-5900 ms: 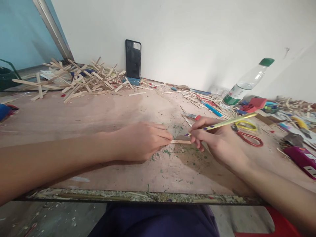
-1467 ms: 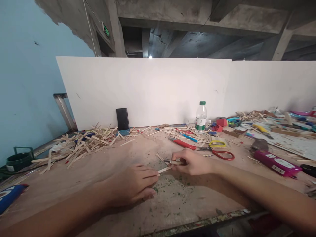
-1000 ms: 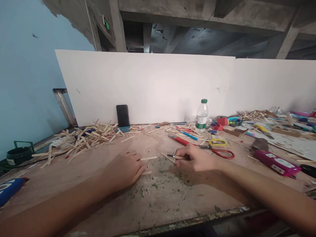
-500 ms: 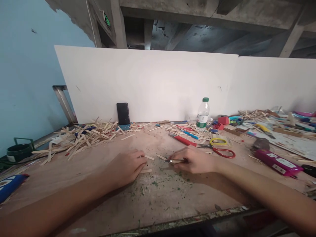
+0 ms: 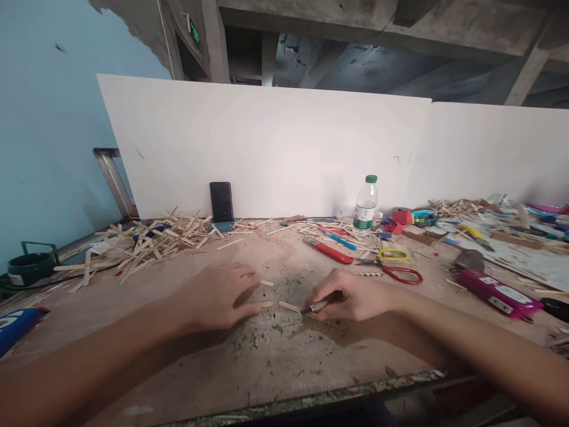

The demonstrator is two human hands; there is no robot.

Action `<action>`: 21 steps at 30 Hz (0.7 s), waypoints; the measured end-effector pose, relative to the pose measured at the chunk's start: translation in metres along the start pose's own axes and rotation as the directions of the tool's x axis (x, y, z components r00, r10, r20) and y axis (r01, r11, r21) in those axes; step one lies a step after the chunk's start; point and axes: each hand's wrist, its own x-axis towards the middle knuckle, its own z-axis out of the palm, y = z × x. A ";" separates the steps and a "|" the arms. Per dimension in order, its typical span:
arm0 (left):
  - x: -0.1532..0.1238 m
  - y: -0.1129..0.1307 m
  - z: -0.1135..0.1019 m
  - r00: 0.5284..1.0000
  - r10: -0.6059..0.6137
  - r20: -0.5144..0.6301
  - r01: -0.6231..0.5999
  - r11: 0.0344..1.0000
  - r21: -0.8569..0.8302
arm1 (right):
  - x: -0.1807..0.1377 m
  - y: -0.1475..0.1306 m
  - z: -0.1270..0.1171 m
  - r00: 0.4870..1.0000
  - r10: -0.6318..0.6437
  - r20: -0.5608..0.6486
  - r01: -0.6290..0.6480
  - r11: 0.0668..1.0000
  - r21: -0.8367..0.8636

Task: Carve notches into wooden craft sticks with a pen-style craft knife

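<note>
My left hand (image 5: 217,295) rests palm down on the wooden table (image 5: 186,367), fingers lying flat over a short wooden stick piece (image 5: 265,304). Another short piece (image 5: 267,283) lies just beyond its fingertips. My right hand (image 5: 355,295) is closed around a small craft knife (image 5: 313,307), whose tip touches the end of a third stick piece (image 5: 290,306). Green flecks dot the table between both hands.
A heap of wooden sticks (image 5: 146,243) lies at the back left, with a black phone (image 5: 221,201) leaning on the white board. A water bottle (image 5: 365,204), red cutter (image 5: 326,250), scissors (image 5: 395,270) and a magenta box (image 5: 500,292) crowd the right side.
5.9 s ago my right hand held a pencil over a stick; it has since held a craft knife. The head lifted. The stick is in short pieces and both hands slid nearer me.
</note>
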 end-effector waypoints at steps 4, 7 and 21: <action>-0.001 -0.008 -0.003 0.999 0.026 0.024 -0.025 1.000 -0.013 | 0.000 -0.003 0.000 1.000 0.013 -0.002 -0.013 1.000 0.015; 0.000 -0.008 0.002 0.999 0.032 0.034 -0.032 0.999 -0.008 | 0.002 -0.005 0.000 0.999 0.010 -0.039 -0.010 1.000 -0.003; 0.003 0.003 -0.002 0.999 0.051 0.017 -0.051 0.999 0.008 | 0.004 0.002 -0.003 0.989 0.016 -0.148 -0.021 0.999 -0.028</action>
